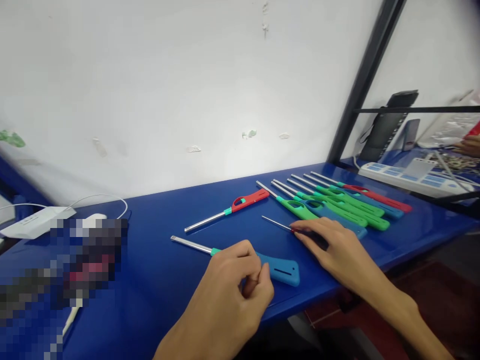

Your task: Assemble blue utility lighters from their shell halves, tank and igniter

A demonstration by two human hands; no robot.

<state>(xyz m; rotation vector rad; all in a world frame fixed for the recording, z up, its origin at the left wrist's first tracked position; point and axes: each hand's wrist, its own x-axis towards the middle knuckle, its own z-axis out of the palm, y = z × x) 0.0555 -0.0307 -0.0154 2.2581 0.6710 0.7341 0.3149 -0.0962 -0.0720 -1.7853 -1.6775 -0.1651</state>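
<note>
In the head view, my left hand (234, 287) is closed, its thumb and fingers drawn together over the middle of a blue utility lighter (283, 271). Whatever it may pinch is hidden. The lighter lies on the blue table (150, 280), its silver tube pointing left. To the right, my right hand (333, 240) is closed on a thin screwdriver (277, 223), whose metal shaft points left; its handle is mostly covered by the hand. A red utility lighter (249, 200) lies just behind, apart from both hands.
Several green, blue and red lighters (360, 205) lie side by side at the right. A white power strip (416, 177) sits past the black rack post (360, 85). White adapter and cable (39, 220) lie at left, beside a blurred patch. A white wall (187, 90) rises behind.
</note>
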